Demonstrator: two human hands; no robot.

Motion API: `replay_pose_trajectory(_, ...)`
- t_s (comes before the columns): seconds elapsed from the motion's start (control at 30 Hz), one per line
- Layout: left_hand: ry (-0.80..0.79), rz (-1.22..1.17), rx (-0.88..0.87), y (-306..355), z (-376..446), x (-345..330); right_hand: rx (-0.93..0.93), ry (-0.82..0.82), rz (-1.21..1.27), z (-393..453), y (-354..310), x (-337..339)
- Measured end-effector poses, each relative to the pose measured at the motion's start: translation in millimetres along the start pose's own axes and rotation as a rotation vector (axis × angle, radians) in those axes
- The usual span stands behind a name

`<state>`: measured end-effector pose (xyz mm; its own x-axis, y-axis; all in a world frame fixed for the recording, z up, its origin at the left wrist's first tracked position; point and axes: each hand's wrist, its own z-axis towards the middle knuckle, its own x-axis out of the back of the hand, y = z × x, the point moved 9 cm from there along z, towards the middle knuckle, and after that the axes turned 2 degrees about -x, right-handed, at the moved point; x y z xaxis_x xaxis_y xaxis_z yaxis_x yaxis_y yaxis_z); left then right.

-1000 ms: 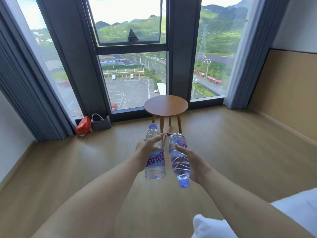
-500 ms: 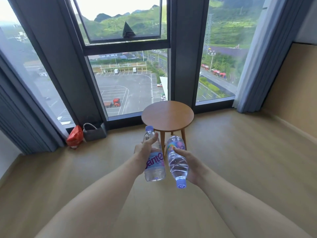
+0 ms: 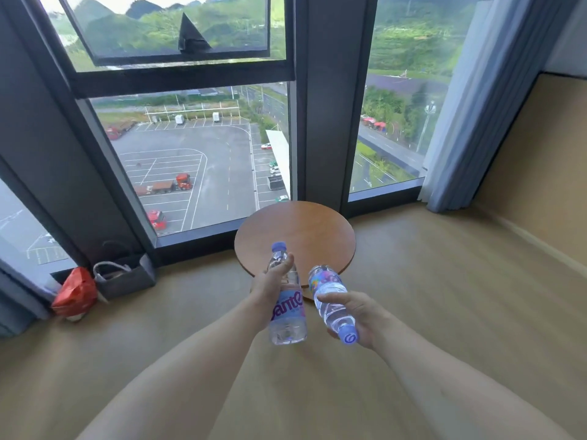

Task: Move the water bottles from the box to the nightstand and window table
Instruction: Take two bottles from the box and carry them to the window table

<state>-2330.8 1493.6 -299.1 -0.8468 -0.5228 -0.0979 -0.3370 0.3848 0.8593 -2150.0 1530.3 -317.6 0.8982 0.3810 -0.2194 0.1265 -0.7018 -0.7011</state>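
My left hand [image 3: 268,285] grips a clear water bottle [image 3: 287,312] with a blue cap and a pink label, held upright. My right hand [image 3: 359,315] grips a second water bottle [image 3: 330,304], tilted with its blue cap pointing back toward me. Both bottles hang in the air just in front of the near edge of the round wooden window table [image 3: 301,236], whose top is bare. The box and the nightstand are out of view.
Floor-to-ceiling windows [image 3: 197,173] stand right behind the table. A grey bag [image 3: 127,277] and a red plastic bag [image 3: 74,290] sit on the floor at the left by the curtain. A blue curtain [image 3: 470,122] and a tan wall panel [image 3: 540,173] are at the right.
The table and window have grown larger and nearer in view as I moved forward. Both hands still hold their bottles, now just short of the table's near edge. The white bedding has left view.
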Motion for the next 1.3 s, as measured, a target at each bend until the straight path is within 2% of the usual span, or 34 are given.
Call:
replay_pose_trajectory(0.17,-0.019,-0.045,0.069,32.7,89.8,-9.7,-0.048,0.086,-0.025,79.1,-50.7,4.1)
replay_pose_trajectory(0.3,0.061,-0.028,0.074,51.2,170.7,-10.6,-0.063,0.108,-0.053,157.1,-94.0,7.6)
replay_pose_trajectory(0.47,0.183,0.062,0.078,81.1,259.7,-11.5,-0.058,0.111,-0.289,256.5,-163.4,19.4)
replay_pose_trajectory(0.63,0.232,0.073,0.058,121.1,324.0,-14.0,-0.119,0.09,-0.43,323.5,-218.3,26.1)
replay_pose_trajectory(0.83,0.328,0.198,0.058,139.7,392.9,5.7,-0.071,0.132,-0.693,382.7,-272.4,18.2)
replay_pose_trajectory(1.03,0.266,0.351,0.071,141.8,465.5,29.5,-0.024,0.212,-0.87,449.4,-298.7,-5.1)
replay_pose_trajectory(1.3,0.092,0.525,0.086,142.9,569.0,69.7,0.013,0.302,-0.894,534.1,-324.1,-55.4)
